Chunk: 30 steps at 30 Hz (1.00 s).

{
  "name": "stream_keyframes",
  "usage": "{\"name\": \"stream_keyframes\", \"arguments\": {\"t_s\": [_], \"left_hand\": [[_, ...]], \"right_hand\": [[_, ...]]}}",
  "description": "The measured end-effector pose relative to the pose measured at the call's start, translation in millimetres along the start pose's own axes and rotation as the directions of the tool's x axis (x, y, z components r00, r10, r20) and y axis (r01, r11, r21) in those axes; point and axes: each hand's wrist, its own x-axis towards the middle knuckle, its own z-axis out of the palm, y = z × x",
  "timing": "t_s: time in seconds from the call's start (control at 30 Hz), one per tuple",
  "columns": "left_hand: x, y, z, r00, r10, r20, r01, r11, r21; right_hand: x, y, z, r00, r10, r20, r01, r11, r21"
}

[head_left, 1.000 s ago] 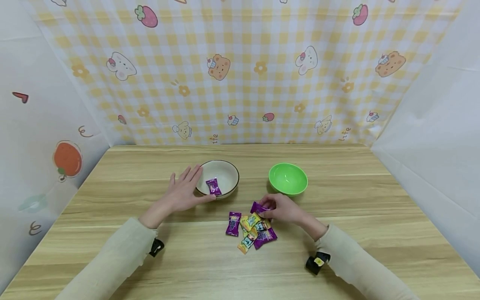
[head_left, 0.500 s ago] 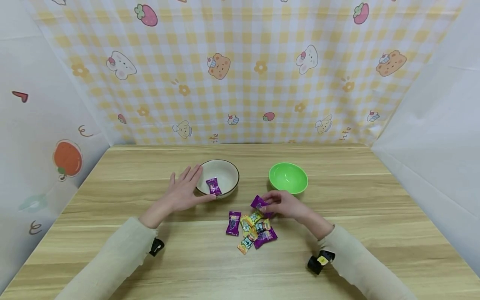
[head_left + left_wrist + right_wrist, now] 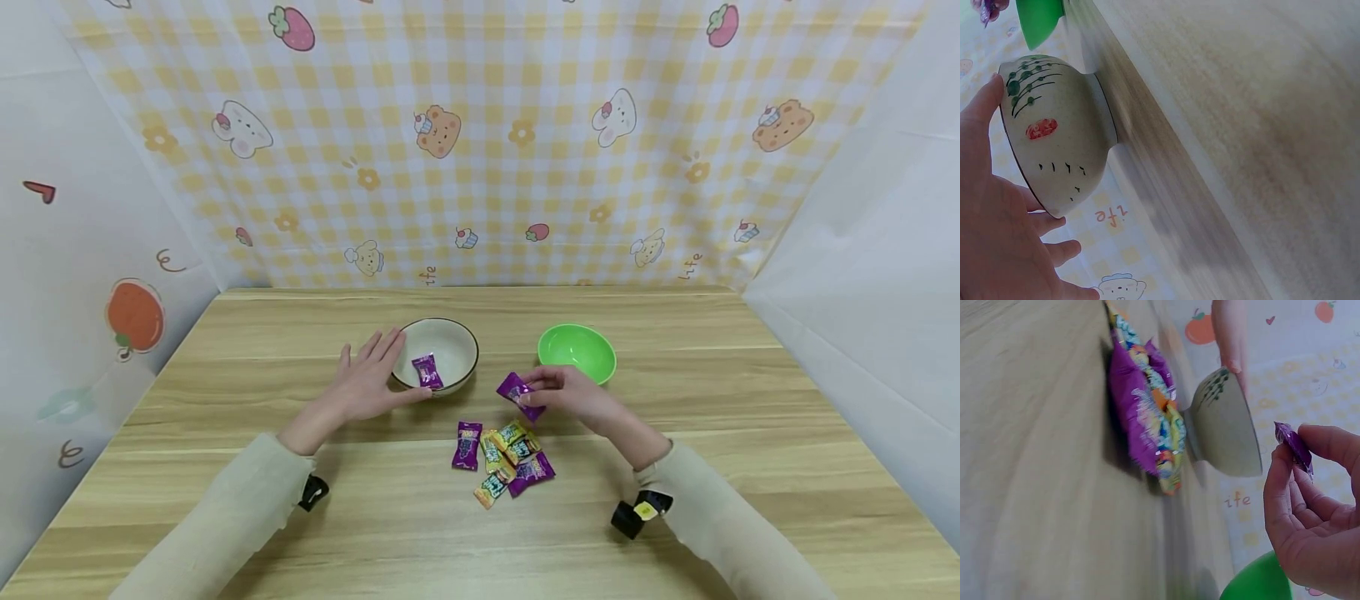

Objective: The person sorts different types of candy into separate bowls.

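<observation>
Between the pale dark-rimmed bowl (image 3: 454, 350) and my right grip (image 3: 573, 396) hangs the purple packet (image 3: 521, 397), raised clear of the worktop (image 3: 420, 542). From this packet, the pale bowl lies to the left and a little farther away from me. The packet's long axis runs aslant, its free end pointing left and away, roughly toward that bowl's side, its other end down to the right, by my thumb. My right grip is the one at the packet; my left grip (image 3: 363, 387) is well apart from it, at the pale bowl.

My right grip is narrow, thumb and forefinger pinching the thin packet. The green bowl (image 3: 576, 346) sits just behind this grip, which covers part of its near rim in the head view; I judge they do not touch. My left grip is wide, fingers spread and straight along the pale bowl's left rim, thumb laid at its near edge. Inside that bowl lies another purple packet (image 3: 427, 372). Nearer to me, below my right grip, is a cluster of yellow packets (image 3: 492, 454), with more purple ones (image 3: 467, 445) beside them.
</observation>
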Motion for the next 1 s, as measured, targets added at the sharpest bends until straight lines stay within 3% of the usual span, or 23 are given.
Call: {"name": "stream_keyframes", "arguments": {"t_s": [0.27,0.6,0.83,1.0], "left_hand": [[0.3,-0.8,-0.1,1.0,0.002,0.003,-0.001,1.0,-0.005],[0.1,-0.3,-1.2,1.0,0.005,-0.002,-0.005,1.0,-0.007],[0.5,-0.2,-1.1,1.0,0.001,-0.002,-0.001,1.0,0.0],[0.9,-0.6,-0.4,1.0,-0.001,0.0,0.001,1.0,-0.001]], "right_hand": [[8.7,-14,3,1.0,0.018,-0.004,-0.018,0.998,0.066],[20.8,-31,8,1.0,0.006,-0.013,-0.006,0.999,0.046],[34.4,-36,12,1.0,-0.013,-0.001,0.013,0.994,0.109],[45.5,-39,14,1.0,0.013,-0.024,-0.01,0.991,0.133]]}}
